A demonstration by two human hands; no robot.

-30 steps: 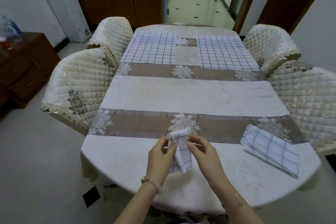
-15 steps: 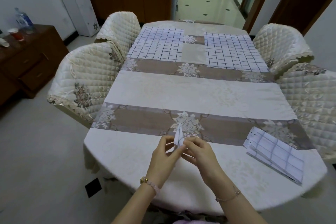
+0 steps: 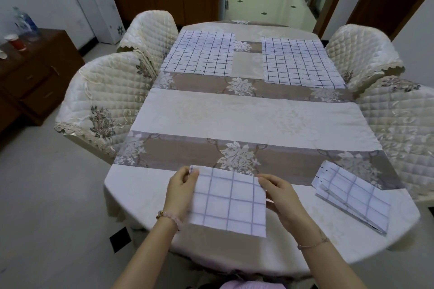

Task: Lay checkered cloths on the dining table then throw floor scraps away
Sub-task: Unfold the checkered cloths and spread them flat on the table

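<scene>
Unfolded now, checkered cloth [image 3: 229, 202] spread wider; left hand [image 3: 180, 191], right hand [image 3: 280, 197] fingers pinching top corners.

We pinch a checkered cloth [image 3: 229, 202] by its top corners, left hand [image 3: 182, 191] and right hand [image 3: 280, 197]; right of that grip a folded cloth stack [image 3: 352, 197] rests on the worktop [image 3: 246, 112].

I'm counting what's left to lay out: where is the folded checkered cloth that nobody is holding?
The folded checkered cloth lies on the dining table at its near right edge, right of the right hand.
</scene>
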